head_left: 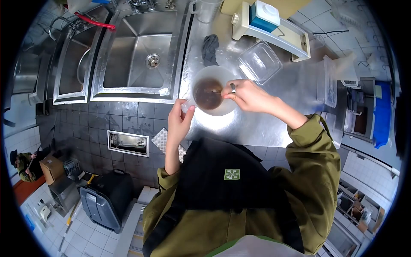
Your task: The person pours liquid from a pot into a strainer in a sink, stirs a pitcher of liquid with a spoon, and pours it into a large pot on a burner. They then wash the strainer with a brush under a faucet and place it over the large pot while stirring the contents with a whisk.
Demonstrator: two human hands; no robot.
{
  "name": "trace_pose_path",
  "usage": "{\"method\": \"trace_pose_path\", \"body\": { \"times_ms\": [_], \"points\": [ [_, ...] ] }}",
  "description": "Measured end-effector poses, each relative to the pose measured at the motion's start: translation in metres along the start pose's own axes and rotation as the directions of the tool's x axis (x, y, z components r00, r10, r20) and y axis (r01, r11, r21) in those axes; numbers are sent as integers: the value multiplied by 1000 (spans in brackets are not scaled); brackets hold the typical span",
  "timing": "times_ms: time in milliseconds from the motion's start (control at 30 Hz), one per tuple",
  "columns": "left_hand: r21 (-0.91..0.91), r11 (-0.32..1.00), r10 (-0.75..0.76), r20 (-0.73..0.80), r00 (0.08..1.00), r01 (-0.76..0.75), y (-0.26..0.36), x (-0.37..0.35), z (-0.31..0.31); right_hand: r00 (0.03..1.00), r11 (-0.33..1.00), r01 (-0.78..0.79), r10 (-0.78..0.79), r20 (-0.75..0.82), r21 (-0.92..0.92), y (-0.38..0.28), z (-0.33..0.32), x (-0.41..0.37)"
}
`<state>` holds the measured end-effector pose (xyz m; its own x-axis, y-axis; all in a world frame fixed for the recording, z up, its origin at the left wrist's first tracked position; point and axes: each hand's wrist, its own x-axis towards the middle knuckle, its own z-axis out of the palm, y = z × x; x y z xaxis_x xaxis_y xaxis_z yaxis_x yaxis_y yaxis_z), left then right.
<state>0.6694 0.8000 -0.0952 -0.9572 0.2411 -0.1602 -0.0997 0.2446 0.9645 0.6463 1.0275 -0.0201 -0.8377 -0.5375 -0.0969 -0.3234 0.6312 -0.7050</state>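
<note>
A whitish round container (221,110) with brown liquid (207,95) in it stands on the steel counter (257,124). My left hand (180,120) is at the container's left side, its thumb and fingers closed round the rim or a handle there. Over the right edge of the liquid is my right hand (244,95), closed round a thin utensil that dips into the liquid; most of the utensil is hidden. Behind the container lies a crumpled grey cloth (210,49). A clear plastic box (260,62) sits to the right of the cloth.
Two steel sinks (137,64) lie to the left. At the back are a clear jug (208,10) and a cream rack (274,36) with a blue-and-white box (264,16). A black bin (107,201) stands on the floor. Another person (25,165) is at the far left.
</note>
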Motion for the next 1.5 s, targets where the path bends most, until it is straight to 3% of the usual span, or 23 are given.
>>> {"method": "trace_pose_path", "body": {
  "times_ms": [133, 233, 333, 433, 633, 733, 967, 1167, 1500],
  "points": [
    [-7, 1000, 0, -15, 1000, 0, 0, 0, 2, 983, 992, 125, -124, -135, -4, 12, 13, 0],
    [9, 1000, 1, -2, 1000, -1, -1, -1, 0, 977, 986, 143, -126, -172, 89, 13, 25, -4],
    [4, 1000, 24, -12, 1000, -24, 1, -1, 2, 981, 985, 151, -139, -132, 83, 9, 22, -4],
    [38, 999, -16, -7, 1000, 16, 1, -1, 1, 999, 1000, 14, -15, -41, -19, 10, 14, -3],
    [38, 999, -9, -16, 1000, 10, 2, -1, 0, 984, 995, 59, -71, -160, -78, 9, 16, -2],
    [21, 999, -35, -16, 999, 35, -2, -1, 1, 957, 986, 165, -164, -238, -17, 15, 26, -5],
    [43, 999, 19, -27, 999, -17, -5, -1, 1, 975, 983, 168, -155, -158, 75, 4, 34, -11],
    [18, 1000, 21, -29, 999, -20, -6, -1, 3, 978, 980, 197, -198, -72, -22, -3, 29, -16],
    [16, 1000, 11, -30, 999, -10, -6, -1, 2, 969, 967, 224, -235, -79, -121, 0, 39, -27]
  ]
}}
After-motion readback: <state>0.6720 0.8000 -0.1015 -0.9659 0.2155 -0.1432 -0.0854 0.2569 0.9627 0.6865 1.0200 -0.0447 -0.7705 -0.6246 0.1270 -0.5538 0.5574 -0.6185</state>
